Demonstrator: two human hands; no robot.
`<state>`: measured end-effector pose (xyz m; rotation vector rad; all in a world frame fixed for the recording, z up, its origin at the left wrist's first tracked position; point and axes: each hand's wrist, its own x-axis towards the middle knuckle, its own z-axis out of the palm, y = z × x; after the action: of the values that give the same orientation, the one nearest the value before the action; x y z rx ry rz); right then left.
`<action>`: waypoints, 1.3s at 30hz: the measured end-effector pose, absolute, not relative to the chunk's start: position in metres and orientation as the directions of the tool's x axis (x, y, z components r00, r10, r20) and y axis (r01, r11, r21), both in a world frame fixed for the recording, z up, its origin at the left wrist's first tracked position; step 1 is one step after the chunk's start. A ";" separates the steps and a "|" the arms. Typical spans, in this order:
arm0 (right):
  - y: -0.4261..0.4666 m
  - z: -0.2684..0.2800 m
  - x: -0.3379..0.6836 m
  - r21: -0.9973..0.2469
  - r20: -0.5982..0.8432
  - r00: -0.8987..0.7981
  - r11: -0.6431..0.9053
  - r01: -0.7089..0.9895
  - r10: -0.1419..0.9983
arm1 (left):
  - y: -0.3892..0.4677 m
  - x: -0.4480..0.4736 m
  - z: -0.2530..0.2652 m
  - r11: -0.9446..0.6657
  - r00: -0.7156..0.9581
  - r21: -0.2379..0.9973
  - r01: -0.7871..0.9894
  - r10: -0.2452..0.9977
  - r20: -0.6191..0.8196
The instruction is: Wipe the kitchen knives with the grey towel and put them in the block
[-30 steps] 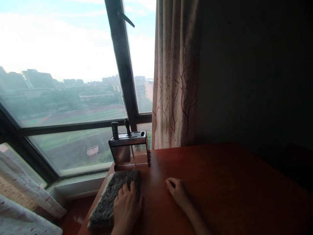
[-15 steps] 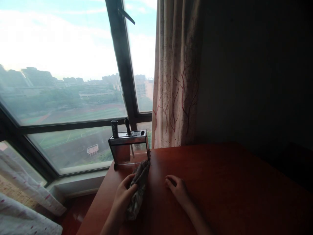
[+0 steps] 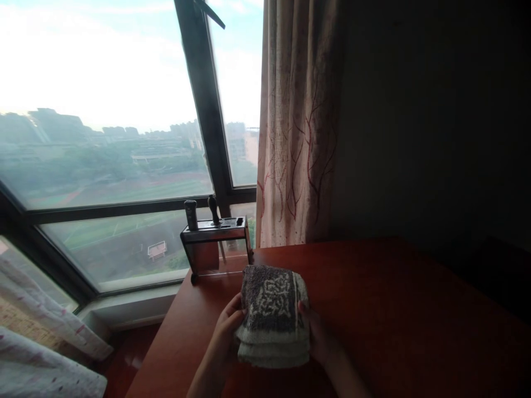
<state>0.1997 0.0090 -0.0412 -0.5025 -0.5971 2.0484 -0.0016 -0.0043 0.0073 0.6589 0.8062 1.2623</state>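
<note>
Between my hands is a folded towel [image 3: 274, 309], dark grey-brown with a pale curly pattern and pale layered edges toward me. My left hand [image 3: 229, 323] grips its left edge, thumb on top. On the opposite edge my right hand [image 3: 315, 331] is closed, its fingertips over the pale border; the rest of that hand is in shadow. Just beyond the towel stands a knife block [image 3: 213, 235] with a metal frame and clear front, holding a cleaver and another dark-handled tool. Whether the towel touches the table underneath cannot be seen.
The reddish-brown table [image 3: 357, 287] stretches away to the right into shadow. A curtain [image 3: 298, 138] with red branch patterns hangs behind it. On the left are the window frame [image 3: 124, 207], a white sill [image 3: 128, 307] and another pale curtain [image 3: 41, 365].
The towel was held edge-on in my left hand alone, my right hand apart from it. Now it faces me spread flat, further right, and my right hand has taken hold of its right edge.
</note>
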 end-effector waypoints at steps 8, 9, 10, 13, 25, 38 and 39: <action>0.008 -0.036 0.205 -0.616 -0.272 -0.487 -0.539 -0.574 0.830 | -0.003 -0.008 0.005 0.188 0.028 0.919 -0.345 0.981 -0.191; 0.007 -0.035 0.206 -0.618 -0.274 -0.488 -0.541 -0.571 0.829 | -0.004 -0.007 0.007 0.182 0.027 0.932 -0.313 0.983 -0.183; 0.007 -0.033 0.206 -0.619 -0.277 -0.486 -0.541 -0.569 0.829 | -0.004 -0.006 0.009 0.182 0.035 0.938 -0.294 0.983 -0.179; 0.007 -0.029 0.205 -0.624 -0.285 -0.472 -0.535 -0.569 0.834 | -0.007 -0.003 0.012 0.164 0.050 0.946 -0.280 0.986 -0.156; 0.017 -0.044 0.196 -0.449 -0.383 -0.504 -0.633 -0.631 0.774 | 0.035 -0.046 -0.004 -0.074 -0.226 0.997 0.021 0.971 0.077; 0.035 -0.064 0.200 -0.450 -0.467 -0.375 -0.581 -0.678 0.800 | 0.151 -0.135 0.137 -0.212 -0.402 0.680 0.702 0.671 0.623; 0.035 -0.065 0.200 -0.457 -0.469 -0.373 -0.581 -0.673 0.801 | 0.158 -0.138 0.139 -0.181 -0.383 0.663 0.726 0.695 0.609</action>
<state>0.1997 0.0350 -0.0645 -0.8327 -0.2351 2.0376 -0.1379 0.1576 0.1391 1.7611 2.0286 1.6843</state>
